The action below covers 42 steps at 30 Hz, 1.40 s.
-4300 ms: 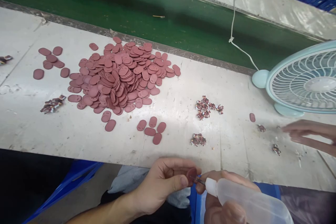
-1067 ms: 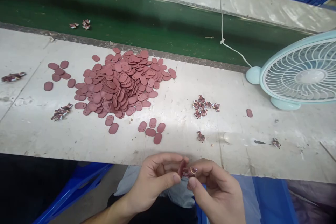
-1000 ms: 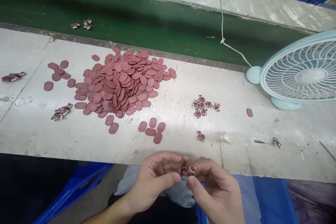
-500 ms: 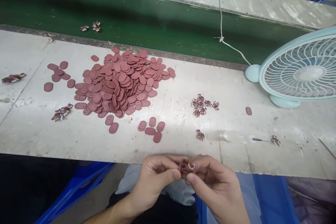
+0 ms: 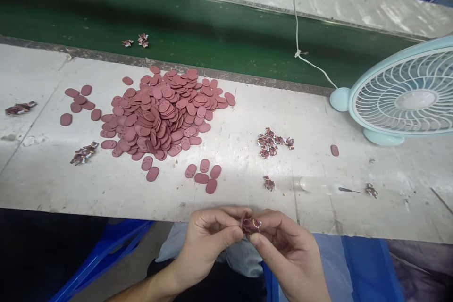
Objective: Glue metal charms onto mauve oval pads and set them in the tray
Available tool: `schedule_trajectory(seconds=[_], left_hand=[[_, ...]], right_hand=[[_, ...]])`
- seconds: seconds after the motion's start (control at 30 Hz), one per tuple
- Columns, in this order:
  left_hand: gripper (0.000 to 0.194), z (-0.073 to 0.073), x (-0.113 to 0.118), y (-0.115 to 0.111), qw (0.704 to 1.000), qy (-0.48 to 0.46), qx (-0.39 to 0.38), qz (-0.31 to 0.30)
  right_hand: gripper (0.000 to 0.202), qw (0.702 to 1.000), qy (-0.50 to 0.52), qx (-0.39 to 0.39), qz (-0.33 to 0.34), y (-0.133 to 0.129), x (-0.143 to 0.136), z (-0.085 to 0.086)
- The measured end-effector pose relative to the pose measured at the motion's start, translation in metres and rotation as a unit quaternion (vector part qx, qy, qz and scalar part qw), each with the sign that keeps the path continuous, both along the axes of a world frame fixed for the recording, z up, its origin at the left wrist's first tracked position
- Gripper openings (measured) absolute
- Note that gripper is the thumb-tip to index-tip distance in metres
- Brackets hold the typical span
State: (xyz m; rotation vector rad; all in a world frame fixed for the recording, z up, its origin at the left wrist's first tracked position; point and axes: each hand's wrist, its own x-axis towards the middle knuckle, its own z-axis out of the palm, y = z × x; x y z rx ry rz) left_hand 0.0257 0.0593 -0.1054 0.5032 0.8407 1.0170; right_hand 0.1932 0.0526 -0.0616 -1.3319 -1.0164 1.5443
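My left hand (image 5: 212, 245) pinches a reddish-brown oval base (image 5: 243, 222) on edge between thumb and fingers. My right hand (image 5: 286, 250) is closed on a small brown toy figurine (image 5: 253, 224) with white and yellow details, its legs against the base's face. Whether the legs sit in the base's holes is too small to tell. Both hands are just off the table's front edge. Beyond them on the white table lie a big heap of oval bases (image 5: 163, 113), a few loose bases (image 5: 201, 178), a cluster of figurines (image 5: 271, 141) and a single figurine (image 5: 269, 182).
A light-blue fan (image 5: 414, 99) stands at the right, its white cord (image 5: 296, 23) crossing the green conveyor belt (image 5: 230, 33). Near me lies a clear bottle (image 5: 318, 185) with a dark thin tip. More figurines (image 5: 84, 153) lie at left. A blue stool (image 5: 102, 255) is below the table.
The figurines on the green belt have shifted to the right. Between my fingers the brown figurine has turned slightly, still against the oval base. My hands have barely moved.
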Motion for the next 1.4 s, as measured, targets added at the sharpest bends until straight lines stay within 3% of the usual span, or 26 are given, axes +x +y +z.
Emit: schedule_trajectory(seconds=[0.27, 0.47, 0.53, 0.6, 0.67, 0.77, 0.87, 0.97, 1.13, 1.3, 1.4], left_hand=[[0.005, 0.002, 0.002, -0.001, 1.0, -0.002, -0.002, 0.005], [0.002, -0.003, 0.014, -0.006, 0.999, 0.008, 0.004, 0.044], [0.009, -0.002, 0.01, -0.004, 0.998, 0.053, 0.035, 0.03], [0.017, 0.001, -0.002, 0.004, 0.98, 0.168, 0.099, 0.03], [0.024, 0.003, -0.021, 0.019, 0.923, 0.33, 0.196, 0.035], [0.036, 0.001, -0.051, 0.052, 0.782, 0.51, 0.357, -0.039], [0.04, -0.001, -0.069, 0.083, 0.661, 0.582, 0.44, -0.175], [0.038, 0.001, -0.071, 0.101, 0.579, 0.605, 0.486, -0.248], [0.033, 0.004, -0.064, 0.119, 0.505, 0.595, 0.567, -0.265], [0.033, 0.001, -0.062, 0.127, 0.477, 0.609, 0.568, -0.281], [0.035, 0.009, -0.059, 0.125, 0.456, 0.64, 0.558, -0.266]], right_hand=[[0.004, 1.0, 0.003, 0.005, -0.005, -0.001, 0.0, -0.003], [0.006, 0.998, 0.025, -0.015, -0.057, -0.002, -0.004, -0.011], [0.007, 0.995, 0.046, -0.012, -0.085, -0.005, 0.0, -0.016], [0.007, 0.989, 0.058, 0.01, -0.134, -0.013, 0.01, -0.023], [0.008, 0.979, 0.053, 0.033, -0.193, -0.025, 0.027, -0.03], [0.009, 0.965, 0.018, 0.039, -0.258, -0.047, 0.058, -0.039], [0.008, 0.954, -0.024, 0.019, -0.298, -0.07, 0.087, -0.048], [0.012, 0.942, -0.065, -0.006, -0.33, -0.093, 0.109, -0.061], [0.023, 0.905, -0.201, -0.046, -0.371, -0.123, 0.138, -0.098], [0.031, 0.905, -0.288, -0.086, -0.3, -0.13, 0.147, -0.159], [0.028, 0.913, -0.317, -0.087, -0.242, -0.126, 0.137, -0.195]])
